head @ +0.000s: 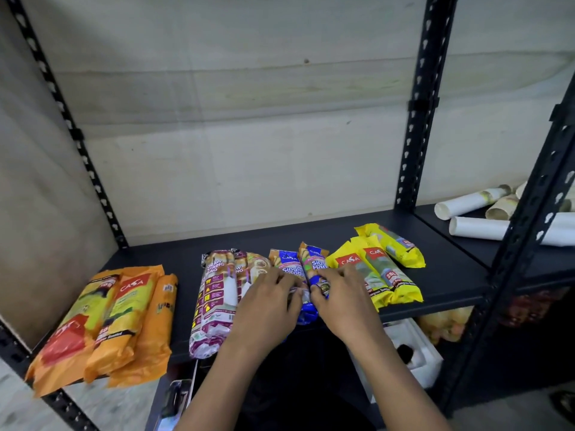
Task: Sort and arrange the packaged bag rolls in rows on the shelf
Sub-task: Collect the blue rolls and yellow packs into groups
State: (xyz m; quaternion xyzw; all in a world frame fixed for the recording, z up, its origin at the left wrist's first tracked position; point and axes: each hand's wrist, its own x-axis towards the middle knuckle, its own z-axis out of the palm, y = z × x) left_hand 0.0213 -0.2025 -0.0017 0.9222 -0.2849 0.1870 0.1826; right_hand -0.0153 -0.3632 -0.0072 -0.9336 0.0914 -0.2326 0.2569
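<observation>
**Both hands on the two blue packs at the middle of the shelf**

The bag rolls are long, soft plastic packs lying side by side on a dark shelf (451, 259), grouped by colour. The two blue packs have orange tops. The left blue pack (287, 262) reads "CASA" and "Singl…", the rest hidden by fingers. The right blue pack (314, 259) lies slightly tilted and shows "Sin…" and "Han…".

The left hand (270, 301) lies over the lower half of the left blue pack, its fingers curled onto it. The right hand (340, 301) grips the lower half of the right blue pack, with the thumb bent round its inner edge. The two hands almost meet.

Just left of the left hand, partly under it, lie maroon-and-white packs (214, 300) marked "DRAW STRING BAG". Well apart to the left are three orange packs (124, 318), one of them reading "CASA". Just right of the right hand are yellow packs (385, 275) with a red "CASA" label and "28L". Far right, beyond them, lie white paper rolls (479, 227).
</observation>
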